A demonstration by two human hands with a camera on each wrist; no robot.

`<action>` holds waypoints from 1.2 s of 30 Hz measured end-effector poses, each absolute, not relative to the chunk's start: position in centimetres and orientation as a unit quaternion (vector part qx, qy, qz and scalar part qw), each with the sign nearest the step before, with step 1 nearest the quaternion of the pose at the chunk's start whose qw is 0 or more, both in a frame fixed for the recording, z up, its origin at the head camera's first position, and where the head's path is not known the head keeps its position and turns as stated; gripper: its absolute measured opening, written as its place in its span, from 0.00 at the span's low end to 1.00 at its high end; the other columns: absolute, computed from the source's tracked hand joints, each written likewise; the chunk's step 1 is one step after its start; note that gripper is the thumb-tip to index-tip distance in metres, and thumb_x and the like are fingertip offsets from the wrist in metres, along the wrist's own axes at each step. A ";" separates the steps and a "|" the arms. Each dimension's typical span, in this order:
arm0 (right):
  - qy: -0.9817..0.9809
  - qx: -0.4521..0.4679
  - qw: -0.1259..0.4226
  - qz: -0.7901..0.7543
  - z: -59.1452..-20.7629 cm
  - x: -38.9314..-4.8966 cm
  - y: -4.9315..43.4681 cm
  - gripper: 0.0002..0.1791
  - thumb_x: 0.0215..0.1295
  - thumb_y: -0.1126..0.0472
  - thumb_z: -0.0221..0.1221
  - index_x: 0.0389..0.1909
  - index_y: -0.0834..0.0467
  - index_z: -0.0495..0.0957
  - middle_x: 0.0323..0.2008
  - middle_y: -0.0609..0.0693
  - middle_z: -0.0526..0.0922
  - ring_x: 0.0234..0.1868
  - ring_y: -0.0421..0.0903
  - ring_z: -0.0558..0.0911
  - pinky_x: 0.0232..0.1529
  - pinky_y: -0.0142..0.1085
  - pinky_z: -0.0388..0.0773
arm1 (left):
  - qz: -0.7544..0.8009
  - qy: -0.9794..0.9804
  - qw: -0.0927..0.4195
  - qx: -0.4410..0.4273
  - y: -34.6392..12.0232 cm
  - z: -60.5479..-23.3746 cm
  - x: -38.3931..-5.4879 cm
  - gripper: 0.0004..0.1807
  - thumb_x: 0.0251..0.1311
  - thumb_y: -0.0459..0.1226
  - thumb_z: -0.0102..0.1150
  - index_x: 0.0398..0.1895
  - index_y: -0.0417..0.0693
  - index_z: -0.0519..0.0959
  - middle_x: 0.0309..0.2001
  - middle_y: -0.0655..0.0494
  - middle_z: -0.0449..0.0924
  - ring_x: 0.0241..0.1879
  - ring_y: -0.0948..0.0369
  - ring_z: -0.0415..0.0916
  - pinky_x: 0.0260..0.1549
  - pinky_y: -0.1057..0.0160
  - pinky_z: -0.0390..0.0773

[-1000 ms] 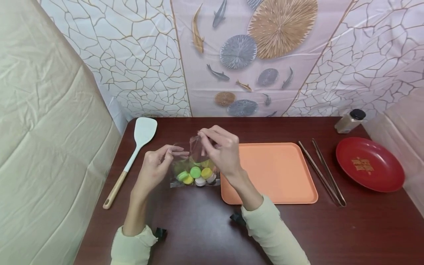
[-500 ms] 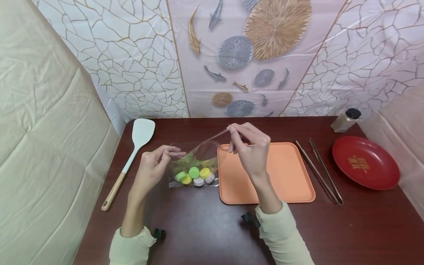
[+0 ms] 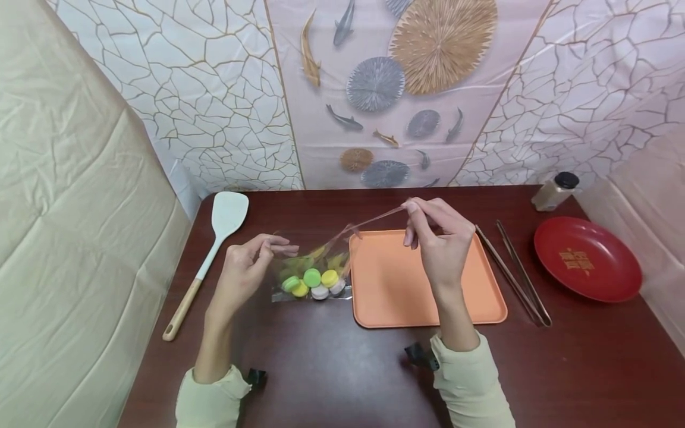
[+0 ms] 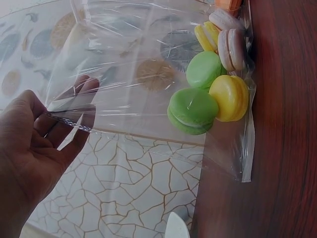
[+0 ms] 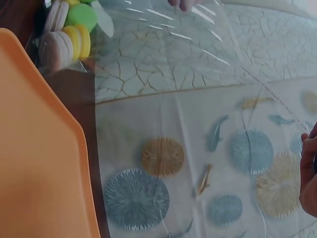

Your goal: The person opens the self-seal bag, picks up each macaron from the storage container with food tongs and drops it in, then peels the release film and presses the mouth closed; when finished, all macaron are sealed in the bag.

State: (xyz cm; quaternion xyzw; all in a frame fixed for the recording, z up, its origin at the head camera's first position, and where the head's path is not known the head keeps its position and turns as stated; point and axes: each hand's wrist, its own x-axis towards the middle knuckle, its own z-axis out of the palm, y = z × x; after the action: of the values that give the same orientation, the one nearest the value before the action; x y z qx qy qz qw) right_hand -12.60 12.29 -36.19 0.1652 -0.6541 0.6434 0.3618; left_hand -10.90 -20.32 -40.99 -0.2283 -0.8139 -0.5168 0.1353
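Note:
A clear plastic bag (image 4: 133, 116) stands on the table, with several green, yellow and whitish macarons (image 3: 312, 277) at its bottom. My left hand (image 3: 245, 268) pinches the bag's upper left edge between thumb and fingers, as the left wrist view also shows. Over the orange tray, my right hand (image 3: 441, 235) pinches the end of a thin, stretched piece of clear plastic (image 3: 380, 217). That piece slants down leftwards to the bag's top; whether it is a strip or the bag's own edge I cannot tell. Only part of the right hand appears in the right wrist view.
An orange tray (image 3: 396, 309) lies right of the bag. Beyond it are metal tongs (image 3: 516, 273), a red oval plate (image 3: 610, 261) and a black-capped jar (image 3: 555, 191). A white spatula (image 3: 229, 214) with a wooden handle lies left. Patterned cloth (image 3: 235, 89) hangs behind the table.
My right hand has moved right, from above the bag to over the tray, drawing the clear plastic out taut. My left hand has stayed nearly in place.

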 end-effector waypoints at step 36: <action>-0.852 -0.050 0.040 0.520 -39.4 -9.0 33.1 0.10 0.79 0.67 0.62 0.40 0.68 0.89 0.13 0.47 0.75 0.16 0.40 0.71 0.17 0.36 0.65 | -0.514 -0.821 0.122 -0.216 -20.9 -41.2 -11.0 0.16 0.81 0.25 0.48 0.49 0.39 0.87 0.44 0.47 0.95 0.24 0.76 0.80 0.16 0.63 0.57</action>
State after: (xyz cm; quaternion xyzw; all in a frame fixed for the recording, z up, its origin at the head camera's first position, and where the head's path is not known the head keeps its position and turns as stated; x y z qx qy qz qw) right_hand -8.98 33.06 -39.38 -0.0500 -0.8518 0.5199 0.0402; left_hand -11.01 -20.90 -41.20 -0.2163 -0.8208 -0.5144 0.1222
